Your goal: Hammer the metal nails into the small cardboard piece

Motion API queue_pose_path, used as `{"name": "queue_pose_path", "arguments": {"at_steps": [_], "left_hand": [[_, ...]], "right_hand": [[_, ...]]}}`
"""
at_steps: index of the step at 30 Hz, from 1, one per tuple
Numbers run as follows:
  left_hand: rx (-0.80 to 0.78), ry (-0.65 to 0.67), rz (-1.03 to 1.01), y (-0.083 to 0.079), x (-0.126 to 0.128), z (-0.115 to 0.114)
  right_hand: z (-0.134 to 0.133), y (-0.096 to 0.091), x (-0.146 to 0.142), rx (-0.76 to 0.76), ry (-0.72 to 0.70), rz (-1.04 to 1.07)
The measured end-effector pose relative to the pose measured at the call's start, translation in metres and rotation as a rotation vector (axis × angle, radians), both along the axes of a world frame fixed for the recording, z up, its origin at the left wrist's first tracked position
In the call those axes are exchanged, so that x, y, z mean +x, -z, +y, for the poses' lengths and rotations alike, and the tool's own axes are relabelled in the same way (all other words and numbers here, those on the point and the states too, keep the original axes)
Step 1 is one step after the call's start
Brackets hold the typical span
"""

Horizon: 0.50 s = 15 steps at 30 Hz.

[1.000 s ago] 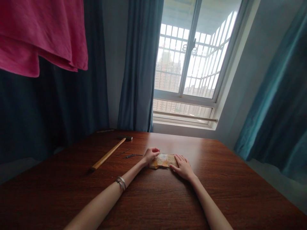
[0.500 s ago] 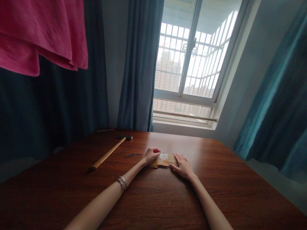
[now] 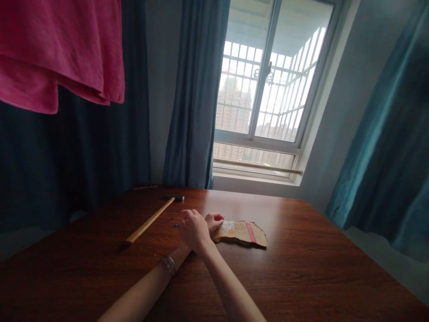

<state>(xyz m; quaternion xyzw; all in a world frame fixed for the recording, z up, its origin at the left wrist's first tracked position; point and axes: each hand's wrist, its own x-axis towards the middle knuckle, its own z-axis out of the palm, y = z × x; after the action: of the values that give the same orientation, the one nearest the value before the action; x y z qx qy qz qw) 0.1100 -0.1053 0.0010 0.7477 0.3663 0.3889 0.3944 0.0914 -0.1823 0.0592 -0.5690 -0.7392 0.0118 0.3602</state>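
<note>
My left hand is closed in a pinch at the left end of a flat, patterned board, holding a small, thin nail-like piece upright on it. The board lies on the table, tan with dark specks, a whitish patch and a pink band; its edge is uneven. Crossing over my left wrist, my right hand has loosely bent fingers apart and nothing visible in them. Beneath and beyond its fingertips lie thin dark metal pieces, partly hidden. Left of them rests a hammer with a wooden handle and dark head.
The brown wooden table reaches to the wall below a barred window. Blue curtains hang at both sides. A pink cloth hangs at the upper left.
My right hand has lifted off the board's right part and moved left across my left wrist. The board's right end is uncovered now. My left hand keeps its pinch.
</note>
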Motion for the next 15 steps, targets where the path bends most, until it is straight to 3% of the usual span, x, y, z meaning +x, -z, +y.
{"name": "queue_pose_path", "arguments": {"at_steps": [3,6,9,15], "left_hand": [[0.06,0.022,0.042,0.003,-0.001,0.001],[0.082,0.04,0.054,0.006,-0.001,0.004],[0.083,0.034,0.066,0.01,0.0,0.007],[0.129,0.038,0.105,0.012,0.0,0.007]], "right_hand": [[0.022,0.006,-0.063,-0.141,-0.101,-0.13],[0.044,0.012,-0.1,-0.282,-0.073,-0.17],[0.061,0.018,-0.117,-0.341,-0.046,-0.195],[0.072,0.028,-0.119,-0.371,-0.157,-0.294]]}}
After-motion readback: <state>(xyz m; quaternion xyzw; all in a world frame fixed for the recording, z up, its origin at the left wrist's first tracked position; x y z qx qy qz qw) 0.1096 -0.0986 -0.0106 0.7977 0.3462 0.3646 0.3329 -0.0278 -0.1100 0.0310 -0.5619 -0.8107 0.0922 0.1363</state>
